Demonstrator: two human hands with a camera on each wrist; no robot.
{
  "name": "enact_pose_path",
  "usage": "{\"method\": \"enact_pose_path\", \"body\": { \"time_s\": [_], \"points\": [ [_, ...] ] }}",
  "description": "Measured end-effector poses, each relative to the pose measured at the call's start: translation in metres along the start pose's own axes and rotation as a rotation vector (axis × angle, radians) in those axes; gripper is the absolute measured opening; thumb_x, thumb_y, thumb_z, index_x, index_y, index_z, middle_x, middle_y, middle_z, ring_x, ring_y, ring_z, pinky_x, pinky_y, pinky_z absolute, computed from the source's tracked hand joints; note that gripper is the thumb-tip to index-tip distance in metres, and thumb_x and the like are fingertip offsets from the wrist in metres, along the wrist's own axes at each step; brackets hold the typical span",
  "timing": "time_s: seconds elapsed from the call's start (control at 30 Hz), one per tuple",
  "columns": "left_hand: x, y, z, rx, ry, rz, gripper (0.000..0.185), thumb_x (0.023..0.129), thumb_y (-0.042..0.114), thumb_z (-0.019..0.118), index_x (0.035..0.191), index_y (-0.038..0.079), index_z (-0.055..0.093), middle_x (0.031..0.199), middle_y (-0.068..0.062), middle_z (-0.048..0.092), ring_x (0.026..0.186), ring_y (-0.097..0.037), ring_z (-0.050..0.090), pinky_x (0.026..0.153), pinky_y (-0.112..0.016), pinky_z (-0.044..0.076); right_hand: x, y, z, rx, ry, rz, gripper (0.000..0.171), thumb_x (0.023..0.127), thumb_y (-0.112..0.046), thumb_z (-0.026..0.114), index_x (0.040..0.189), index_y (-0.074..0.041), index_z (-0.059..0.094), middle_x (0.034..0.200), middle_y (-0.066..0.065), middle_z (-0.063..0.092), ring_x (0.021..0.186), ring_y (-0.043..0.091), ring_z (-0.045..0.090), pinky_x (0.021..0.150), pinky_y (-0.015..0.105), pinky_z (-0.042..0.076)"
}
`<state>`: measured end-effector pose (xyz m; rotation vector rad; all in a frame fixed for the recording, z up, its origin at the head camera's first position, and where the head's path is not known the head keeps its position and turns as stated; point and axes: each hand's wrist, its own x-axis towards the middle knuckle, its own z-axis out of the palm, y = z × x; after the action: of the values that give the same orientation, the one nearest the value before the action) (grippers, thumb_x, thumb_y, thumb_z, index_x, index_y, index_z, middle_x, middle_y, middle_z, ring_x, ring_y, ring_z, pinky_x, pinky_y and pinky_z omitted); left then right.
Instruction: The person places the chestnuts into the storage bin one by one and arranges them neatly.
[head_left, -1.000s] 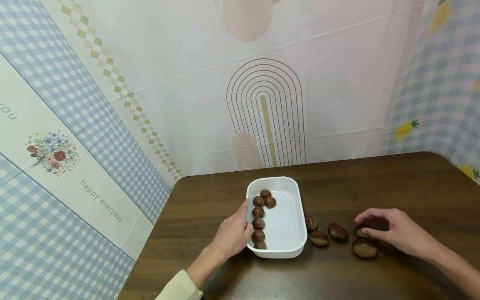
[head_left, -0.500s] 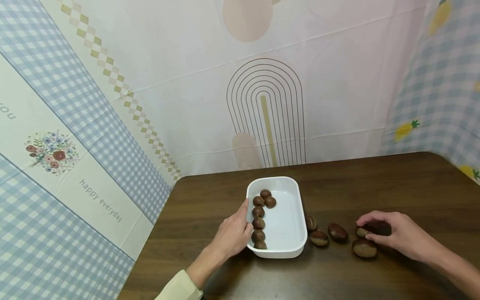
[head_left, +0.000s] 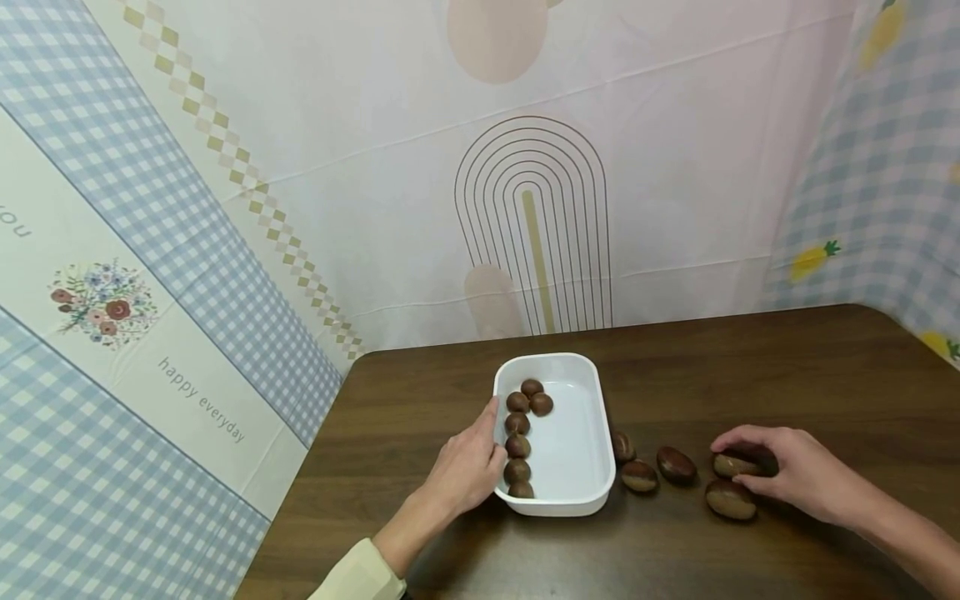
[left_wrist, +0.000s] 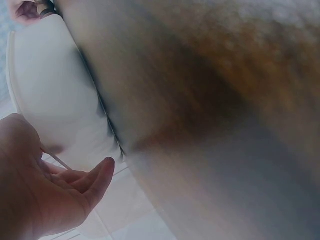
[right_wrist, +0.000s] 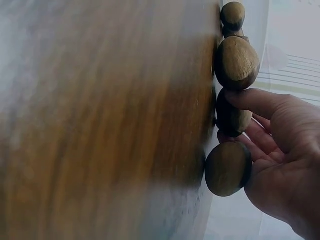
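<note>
My left hand (head_left: 467, 467) holds the left wall of a white rectangular dish (head_left: 567, 502), its index finger along the rim. In the left wrist view, several fingers of the left hand (left_wrist: 55, 190) lie against the dish's outside wall (left_wrist: 55, 90). Several brown chestnuts (head_left: 517, 447) lie inside, mostly lined along the left side. On the right, my right hand (head_left: 798, 467) has thumb and fingers around a chestnut (head_left: 737, 465) on the table. Another chestnut (head_left: 731, 500) lies just in front of its thumb. The right wrist view shows one more chestnut (right_wrist: 229, 169) close to the palm.
Between dish and right hand, a reddish chestnut (head_left: 677, 465) and two others, one a two-toned chestnut (head_left: 639, 477), lie on the dark wooden table (head_left: 660, 550). A patterned cloth (head_left: 360, 208) hangs along the table's back and left side.
My right hand has shifted slightly, and more of the chestnut between its fingers and thumb shows. The left hand and dish have stayed in place.
</note>
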<state>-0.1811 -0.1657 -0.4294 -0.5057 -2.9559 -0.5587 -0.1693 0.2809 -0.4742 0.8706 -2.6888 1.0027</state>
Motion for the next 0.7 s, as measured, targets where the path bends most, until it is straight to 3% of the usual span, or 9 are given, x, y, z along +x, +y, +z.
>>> {"method": "enact_pose_path", "body": {
  "time_s": [0.5, 0.7],
  "points": [
    [0.0, 0.001, -0.002, -0.007, -0.004, -0.001, 0.07, 0.099, 0.019, 0.051, 0.165, 0.008, 0.03, 0.164, -0.008, 0.046, 0.133, -0.027, 0.062, 0.106, -0.049, 0.052, 0.01, -0.015, -0.007, 0.03, -0.018, 0.091, 0.036, 0.089, -0.017, 0.082, 0.124, -0.016, 0.073, 0.121, 0.005, 0.076, 0.107, -0.012, 0.062, 0.079, 0.021, 0.057],
    [-0.001, 0.001, -0.002, -0.002, -0.002, -0.001, 0.07, 0.099, 0.019, 0.051, 0.165, 0.008, 0.03, 0.163, -0.008, 0.047, 0.13, -0.028, 0.064, 0.104, -0.05, 0.053, 0.022, -0.03, -0.012, 0.039, 0.008, 0.113, 0.035, 0.091, -0.021, 0.081, 0.126, -0.019, 0.073, 0.122, 0.0, 0.076, 0.112, -0.013, 0.059, 0.083, 0.019, 0.057]
  ]
}}
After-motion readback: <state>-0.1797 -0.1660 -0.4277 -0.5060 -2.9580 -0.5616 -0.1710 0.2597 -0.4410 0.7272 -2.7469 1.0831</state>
